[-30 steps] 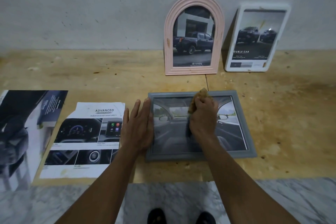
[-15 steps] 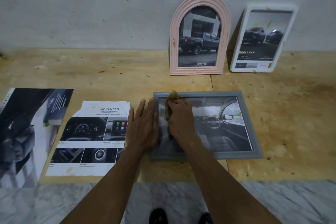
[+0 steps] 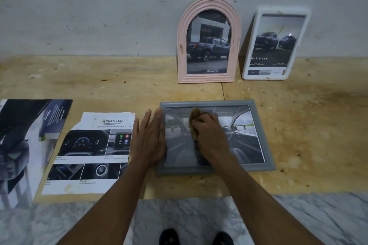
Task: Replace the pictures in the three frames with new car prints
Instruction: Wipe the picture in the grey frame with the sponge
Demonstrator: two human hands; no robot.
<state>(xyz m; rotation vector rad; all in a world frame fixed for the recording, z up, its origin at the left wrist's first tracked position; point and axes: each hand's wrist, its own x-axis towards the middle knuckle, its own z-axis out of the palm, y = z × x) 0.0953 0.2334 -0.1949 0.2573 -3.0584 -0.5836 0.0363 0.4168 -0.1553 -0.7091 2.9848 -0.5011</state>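
A grey rectangular frame [image 3: 264,145] lies flat on the wooden board, holding a car-interior print. My right hand [image 3: 211,137] grips a crumpled tan cloth [image 3: 194,120] and presses it on the frame's glass, left of centre. Flat against the frame's left edge rests my left hand [image 3: 150,139], fingers straight. A pink arched frame [image 3: 182,49] with a pickup print and a white frame [image 3: 306,26] with a double-cab print lean upright on the wall behind.
A torn car brochure page [image 3: 89,151] headed ADVANCED lies left of my left hand, and a larger dark brochure [image 3: 25,141] lies at the far left. The wooden board [image 3: 308,125] ends at a marble floor [image 3: 318,217] in front. My feet show below.
My right hand with the cloth slid left across the glass, then back toward the middle. My left hand stayed at the frame's left edge.
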